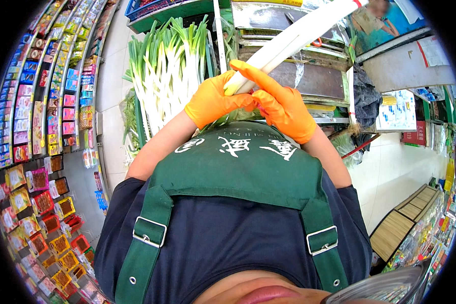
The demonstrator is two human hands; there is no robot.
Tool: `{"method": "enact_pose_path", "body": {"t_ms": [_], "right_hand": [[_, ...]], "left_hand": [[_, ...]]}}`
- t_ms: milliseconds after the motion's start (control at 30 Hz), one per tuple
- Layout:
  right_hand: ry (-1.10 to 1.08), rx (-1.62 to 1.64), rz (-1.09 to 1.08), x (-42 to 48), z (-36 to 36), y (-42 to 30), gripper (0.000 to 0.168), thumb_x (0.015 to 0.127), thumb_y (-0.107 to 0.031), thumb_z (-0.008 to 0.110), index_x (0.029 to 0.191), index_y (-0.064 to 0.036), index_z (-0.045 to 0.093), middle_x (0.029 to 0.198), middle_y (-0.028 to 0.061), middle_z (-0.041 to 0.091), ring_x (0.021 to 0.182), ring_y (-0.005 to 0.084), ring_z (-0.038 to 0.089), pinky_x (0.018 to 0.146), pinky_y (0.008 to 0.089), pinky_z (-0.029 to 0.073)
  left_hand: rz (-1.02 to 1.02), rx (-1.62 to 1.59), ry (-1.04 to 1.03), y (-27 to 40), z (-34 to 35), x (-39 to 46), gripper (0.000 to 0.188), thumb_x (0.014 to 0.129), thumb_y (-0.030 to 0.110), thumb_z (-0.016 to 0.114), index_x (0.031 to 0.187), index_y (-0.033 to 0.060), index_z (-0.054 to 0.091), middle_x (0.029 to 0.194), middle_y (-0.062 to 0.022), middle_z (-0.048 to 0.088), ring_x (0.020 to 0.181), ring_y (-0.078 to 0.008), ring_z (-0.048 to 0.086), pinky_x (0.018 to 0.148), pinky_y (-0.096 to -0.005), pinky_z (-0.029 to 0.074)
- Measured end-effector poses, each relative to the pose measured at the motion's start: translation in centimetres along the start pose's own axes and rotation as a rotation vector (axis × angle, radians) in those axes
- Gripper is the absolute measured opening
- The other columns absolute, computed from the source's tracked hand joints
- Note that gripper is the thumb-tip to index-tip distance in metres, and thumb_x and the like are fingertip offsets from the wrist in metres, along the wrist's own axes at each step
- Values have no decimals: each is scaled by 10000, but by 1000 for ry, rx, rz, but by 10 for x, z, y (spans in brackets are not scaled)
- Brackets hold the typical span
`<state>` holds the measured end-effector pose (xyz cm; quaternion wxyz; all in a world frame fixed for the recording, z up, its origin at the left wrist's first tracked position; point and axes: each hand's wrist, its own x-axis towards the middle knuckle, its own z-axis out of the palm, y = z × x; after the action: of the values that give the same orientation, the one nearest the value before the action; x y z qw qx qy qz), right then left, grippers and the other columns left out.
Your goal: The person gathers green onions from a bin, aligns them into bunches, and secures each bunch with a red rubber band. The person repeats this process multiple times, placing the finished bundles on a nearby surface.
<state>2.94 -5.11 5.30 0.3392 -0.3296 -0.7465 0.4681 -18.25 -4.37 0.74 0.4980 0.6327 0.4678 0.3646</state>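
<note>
Both my hands wear orange rubber gloves and meet just in front of my green apron (235, 167). A bundle of long white leek or scallion stalks (288, 41) slants up to the right from between them, with a red band near its far end. My left hand (216, 100) is closed around the near, yellowish-green end of the bundle. My right hand (283, 104) lies against the bundle's right side, thumb and fingers pinching something red, mostly hidden by the glove. To the left lies a pile of loose scallions (171, 72), green leaves pointing away from me.
A worn wooden and metal stand (315, 79) is ahead, with a dark cloth (364, 95) hanging at its right. Shelves of packaged goods (41, 95) line the left. A blue crate (152, 9) stands at the top. A wooden-topped bench (393, 231) is at lower right.
</note>
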Motion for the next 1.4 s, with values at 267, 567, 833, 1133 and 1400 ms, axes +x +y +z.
{"method": "enact_pose_path", "body": {"t_ms": [267,567,833,1133,1400], "right_hand": [[31,16,80,-31,-7,27,547,1012,-123,575,1533,-113,411,972,93,733,887,169,700,843,314,535],[-197,790,345,-23,-15,17,725,901,-285,754,1491,-12,434,1030,152,736,915,186,701,787,291,526],[-114,994,421,-33,-5,29,398,983,-130,616,1351,20,586,1096,169,727,987,216,715,897,335,563],[-62,1038,464,-33,-4,32,341,966,-120,543,1201,88,675,814,170,728,717,230,714,704,330,593],[-18,201,118,-31,-1,23,283,933,-71,586,1169,-97,740,748,109,700,648,209,678,726,318,590]], "left_hand": [[-134,-241,36,5,-14,-2,390,857,244,834,1145,31,682,892,-27,703,718,-77,629,636,-244,509],[-136,-307,147,9,-21,4,352,838,187,848,1105,31,677,921,-16,702,759,-78,635,678,-243,525],[-88,128,62,11,-26,0,369,828,143,805,1162,42,688,1064,-33,732,916,-62,634,833,-259,532],[-66,103,-72,16,-12,-11,303,835,141,773,1108,52,675,978,-23,718,899,-108,659,826,-275,535],[-90,13,-104,18,5,-11,415,769,263,860,1088,61,687,958,-75,731,880,-140,681,819,-298,537]]}}
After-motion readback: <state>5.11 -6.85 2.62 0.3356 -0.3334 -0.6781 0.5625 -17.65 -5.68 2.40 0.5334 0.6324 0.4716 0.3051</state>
